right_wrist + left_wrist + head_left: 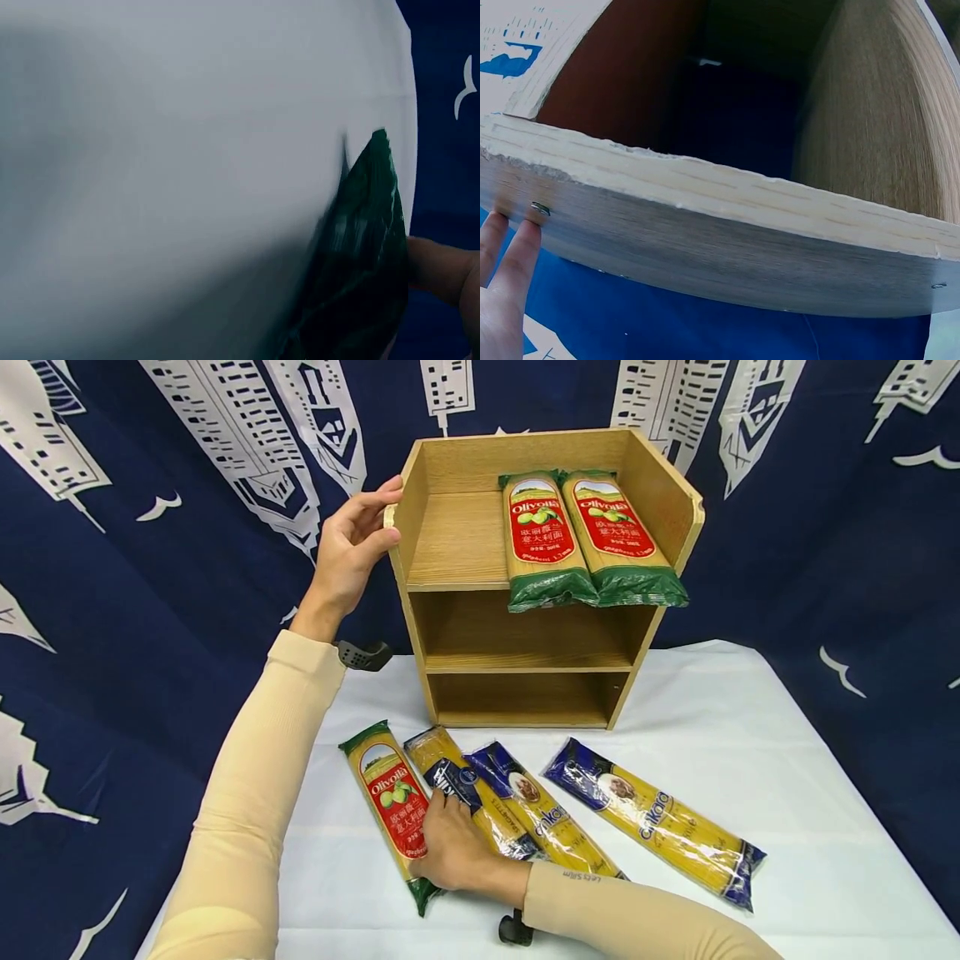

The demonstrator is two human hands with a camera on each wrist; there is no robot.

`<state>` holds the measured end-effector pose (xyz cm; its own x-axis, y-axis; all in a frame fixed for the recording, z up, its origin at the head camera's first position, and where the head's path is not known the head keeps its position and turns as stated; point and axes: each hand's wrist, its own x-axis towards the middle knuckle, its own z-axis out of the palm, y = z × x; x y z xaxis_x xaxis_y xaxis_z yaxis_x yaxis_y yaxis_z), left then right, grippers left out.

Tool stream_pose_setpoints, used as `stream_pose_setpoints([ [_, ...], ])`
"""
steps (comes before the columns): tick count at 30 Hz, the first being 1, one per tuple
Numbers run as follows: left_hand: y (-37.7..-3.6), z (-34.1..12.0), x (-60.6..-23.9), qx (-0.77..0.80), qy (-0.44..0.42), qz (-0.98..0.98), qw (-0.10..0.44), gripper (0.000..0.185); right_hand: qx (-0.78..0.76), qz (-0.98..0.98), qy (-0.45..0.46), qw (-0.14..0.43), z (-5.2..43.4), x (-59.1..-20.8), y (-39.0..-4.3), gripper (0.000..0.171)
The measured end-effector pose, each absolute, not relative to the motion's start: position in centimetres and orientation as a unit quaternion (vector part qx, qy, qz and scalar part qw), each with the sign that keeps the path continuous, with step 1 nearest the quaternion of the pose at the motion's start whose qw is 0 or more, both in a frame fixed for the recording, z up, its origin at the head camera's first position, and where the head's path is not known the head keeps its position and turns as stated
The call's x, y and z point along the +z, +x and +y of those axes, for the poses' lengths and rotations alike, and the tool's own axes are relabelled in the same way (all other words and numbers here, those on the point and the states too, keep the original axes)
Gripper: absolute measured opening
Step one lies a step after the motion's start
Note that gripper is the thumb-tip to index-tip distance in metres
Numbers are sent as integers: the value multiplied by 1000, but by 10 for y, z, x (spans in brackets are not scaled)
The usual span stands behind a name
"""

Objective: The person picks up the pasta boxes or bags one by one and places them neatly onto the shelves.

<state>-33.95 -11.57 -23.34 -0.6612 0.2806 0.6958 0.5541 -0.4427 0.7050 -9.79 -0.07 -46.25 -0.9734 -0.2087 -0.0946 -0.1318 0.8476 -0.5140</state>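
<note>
While the left hand (347, 545), fingers extended, touched the tan wooden shelf unit (459, 543), probably steadying it, the right hand (452, 843) clamped the near-left red-and-green spaghetti packet (392, 795).

Fingers (442, 274) partly cut off by the frame, a glossy dark green wrapper end (360, 255) against their left side, its tip rising above them, blurred white worktop (187, 135) farther left, dark blue cloth (442, 172) above them, bearing a white bird shape (466, 88).
</note>
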Motion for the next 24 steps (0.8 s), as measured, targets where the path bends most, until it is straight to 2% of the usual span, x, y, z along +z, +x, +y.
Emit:
stream_pose_setpoints([
  [6,-339,-117,-234,-748,-398,-522,97,34,-279,952,-80,100,2,-461,-100,84],
  [13,-338,-116,-233,-749,-399,-521,95,41,-377,914,-53,140,12,-462,-104,42],
  [18,-339,-116,-232,-751,-398,-519,92,40,-450,876,-15,170,15,-461,-109,35],
  [24,-341,-116,-233,-751,-400,-518,93,45,-494,836,4,239,20,-461,-114,31],
])
